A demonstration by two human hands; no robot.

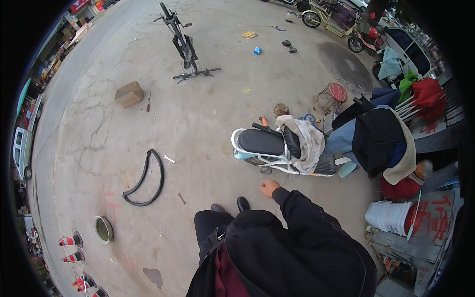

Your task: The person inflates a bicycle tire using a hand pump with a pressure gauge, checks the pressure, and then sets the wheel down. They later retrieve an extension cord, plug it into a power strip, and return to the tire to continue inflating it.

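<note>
Grey concrete yard [208, 119] seen from above, with clock directions read from the middle of the view. The right hand [268, 188], at 5 o'clock in a black sleeve [316, 218], has its fingers apparently curled; whether it grips anything cannot be told. The left hand is out of view, so its state cannot be told. Nearest the right hand — just beyond it, from the centre toward 3 o'clock — stands a white two-wheeler [279, 162] with a black seat [261, 142]; a pale, stained cloth [310, 143] drapes its right-hand part. A bicycle [184, 49] rests upside down at 11 o'clock. At 10 o'clock lie a cardboard box [129, 94] and, just beside it, a screwdriver [148, 103]. A wrench [169, 159] lies at 9 o'clock, near a black tyre-like loop [162, 174] folded into a crescent. A round basin [95, 229] occupies 8 o'clock, a power drill [288, 45] 1 o'clock, a red-topped stool [337, 92] 2 o'clock, and a white bucket [386, 215] 4 o'clock.
</note>
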